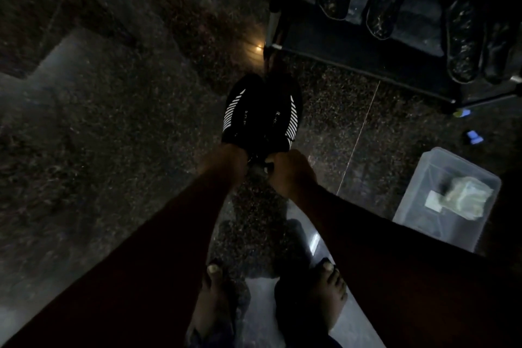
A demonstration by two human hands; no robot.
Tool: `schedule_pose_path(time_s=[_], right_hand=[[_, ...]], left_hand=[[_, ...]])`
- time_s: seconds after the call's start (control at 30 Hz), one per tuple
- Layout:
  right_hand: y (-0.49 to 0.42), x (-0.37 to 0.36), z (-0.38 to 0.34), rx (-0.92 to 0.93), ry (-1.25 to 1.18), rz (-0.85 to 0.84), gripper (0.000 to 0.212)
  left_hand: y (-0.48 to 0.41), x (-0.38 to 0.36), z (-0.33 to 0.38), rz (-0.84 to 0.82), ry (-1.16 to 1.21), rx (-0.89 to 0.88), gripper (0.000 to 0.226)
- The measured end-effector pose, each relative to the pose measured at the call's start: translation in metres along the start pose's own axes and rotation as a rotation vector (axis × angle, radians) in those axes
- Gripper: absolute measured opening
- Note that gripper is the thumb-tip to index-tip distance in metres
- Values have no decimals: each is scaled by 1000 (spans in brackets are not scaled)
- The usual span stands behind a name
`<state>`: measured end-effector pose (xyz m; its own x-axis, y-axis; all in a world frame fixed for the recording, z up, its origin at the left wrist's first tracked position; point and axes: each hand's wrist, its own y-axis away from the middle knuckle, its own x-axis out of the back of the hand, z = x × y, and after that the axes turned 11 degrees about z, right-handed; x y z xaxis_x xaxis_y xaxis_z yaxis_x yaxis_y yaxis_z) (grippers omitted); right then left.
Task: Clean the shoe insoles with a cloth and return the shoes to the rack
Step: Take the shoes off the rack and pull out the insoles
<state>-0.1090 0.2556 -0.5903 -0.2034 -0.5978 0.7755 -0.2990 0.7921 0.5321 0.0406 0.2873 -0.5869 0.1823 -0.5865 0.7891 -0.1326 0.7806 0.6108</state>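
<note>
Feet: two bare feet, left foot [210, 302] and right foot [329, 294], stand on the floor at the bottom of the view, with both forearms reaching out above them.
Left hand [226, 161]: closed at the heel of the left-side shoe; its fingers are hidden behind the wrist and the shoe's collar.
Right hand [288, 169]: knuckles curled, gripping the heel of the right-side shoe.
Pair of black shoes [243, 113]: held side by side and touching, toes pointing away from the person, just short of the rack's near corner; soft dark uppers with rows of white stripes on the outer sides.
Clear plastic box [418, 206]: rectangular, lidless, on the floor to the right; inside lie a pale crumpled cloth [466, 198] and a small white square piece [433, 200].
Shoe rack [353, 56]: dark shelf with a pale metal post, upper right — it holds several dark, glossy shoes [381, 3], toes toward the camera.
Blue scraps [474, 137]: small bits on the floor between rack and box; too small to identify.
Floor [113, 121]: polished speckled dark stone with thin pale joints — dimly lit, with soft reflections and a small warm glint [258, 48] beside the rack post.
</note>
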Motion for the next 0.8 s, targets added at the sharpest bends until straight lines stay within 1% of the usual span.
schedule_pose_path(time_s=[0.03,0.13,0.17,0.33,0.43,0.53,0.57,0.63,0.67,0.73,0.8], right_hand=[[0,0,-1,-7,-16,5,29],[0,4,-3,-23,-58,-10,29],[1,9,-4,-23,-73,-8,31],[20,70,-26,4,-43,39,37],[35,123,-40,-6,-18,82,34],[59,191,-57,-34,-55,141,35],[67,212,-62,-20,-73,175,32],[85,268,-71,18,-103,252,23],[95,296,-75,25,-113,271,24],[114,351,-83,48,-55,310,27],[134,401,-85,71,49,416,30]], left_hand=[[1,-1,0,3,6,14,32],[9,1,0,80,40,30,32],[14,9,2,57,32,26,32],[29,62,14,133,164,3,33],[56,126,34,168,132,-64,30],[79,193,54,260,93,-138,35],[85,213,61,273,80,-164,37],[101,266,75,311,73,-226,32],[110,292,82,331,63,-248,30],[125,343,96,386,71,-287,30],[142,392,110,479,58,-348,32]])
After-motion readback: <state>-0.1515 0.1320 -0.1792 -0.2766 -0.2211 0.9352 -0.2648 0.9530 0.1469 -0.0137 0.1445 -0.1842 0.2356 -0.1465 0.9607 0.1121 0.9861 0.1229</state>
